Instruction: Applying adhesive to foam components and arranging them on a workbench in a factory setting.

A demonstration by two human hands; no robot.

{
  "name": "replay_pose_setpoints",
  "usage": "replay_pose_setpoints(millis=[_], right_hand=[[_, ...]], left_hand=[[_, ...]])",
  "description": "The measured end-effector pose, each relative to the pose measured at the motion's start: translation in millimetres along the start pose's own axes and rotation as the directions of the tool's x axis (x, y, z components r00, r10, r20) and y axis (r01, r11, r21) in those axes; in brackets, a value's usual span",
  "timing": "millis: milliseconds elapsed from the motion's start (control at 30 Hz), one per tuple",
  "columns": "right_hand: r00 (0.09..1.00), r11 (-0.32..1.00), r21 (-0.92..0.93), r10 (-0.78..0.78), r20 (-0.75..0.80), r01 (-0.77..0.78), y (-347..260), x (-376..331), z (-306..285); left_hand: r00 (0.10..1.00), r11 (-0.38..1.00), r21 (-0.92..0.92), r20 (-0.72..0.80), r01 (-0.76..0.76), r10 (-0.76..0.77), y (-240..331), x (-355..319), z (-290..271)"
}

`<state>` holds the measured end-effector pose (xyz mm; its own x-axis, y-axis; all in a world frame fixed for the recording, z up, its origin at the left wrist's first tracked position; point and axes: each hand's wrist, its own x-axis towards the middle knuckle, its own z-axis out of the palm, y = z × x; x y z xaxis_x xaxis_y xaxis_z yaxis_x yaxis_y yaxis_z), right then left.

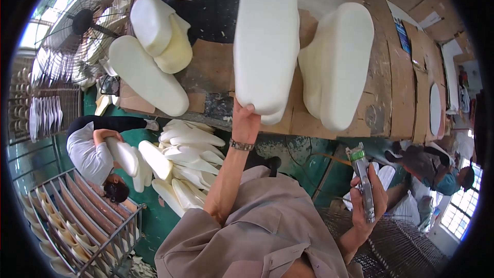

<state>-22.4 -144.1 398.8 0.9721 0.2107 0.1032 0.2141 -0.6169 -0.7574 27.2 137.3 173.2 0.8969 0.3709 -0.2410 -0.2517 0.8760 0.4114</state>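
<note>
My left hand (246, 123) is closed on the heel end of a long, cream-white foam shoe sole (266, 41) that stands over the table, thumb on the near face. To its right a stack of similar pale soles (339, 67) rests on the cardboard-covered table (211, 72). My right hand (368, 201), away from the table at the lower right, grips a slim silver hand tool like a clipper (363, 183), with a green band near its head. The tool's head points up and away from me. On the table's left are another sole (149, 74) and a thicker pale piece (159, 31).
A wire-cage fan (82, 23) stands at the far left. Several loose soles (190, 149) are heaped on the green floor below the table. A crouching person (98, 149) handles soles there, behind a metal rack (87, 216). Another person (432, 167) is at the right.
</note>
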Motion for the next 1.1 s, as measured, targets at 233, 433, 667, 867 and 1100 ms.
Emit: replay_pose_setpoints(millis=[233, 433, 667, 867, 1100], right_hand=[[0.995, 0.998, 0.026, 0.053, 0.080, -0.055, 0, 1, 15], [0.992, 0.998, 0.047, 0.030, 0.120, -0.036, -10, 7, 20], [0.995, 0.999, 0.023, -0.035, 0.091, 0.034, -11, 4, 19], [0.998, 1.000, 0.006, -0.023, 0.057, 0.023, -10, 0, 18], [0.996, 0.997, 0.012, -0.075, 0.047, 0.075, 2, -9, 21]], left_hand=[[0.956, 0.947, 0.138, 0.096, -0.289, 0.278, 53, 167, -31], [0.946, 0.960, 0.071, -0.165, -0.272, 0.281, 101, 292, -131], [0.933, 0.954, 0.296, -0.331, -0.040, 0.142, 73, 240, -160], [0.918, 0.544, 0.743, -0.358, 0.389, -0.169, 8, 85, -123], [0.954, 0.506, 0.812, -0.286, 0.292, -0.092, -34, 37, -116]])
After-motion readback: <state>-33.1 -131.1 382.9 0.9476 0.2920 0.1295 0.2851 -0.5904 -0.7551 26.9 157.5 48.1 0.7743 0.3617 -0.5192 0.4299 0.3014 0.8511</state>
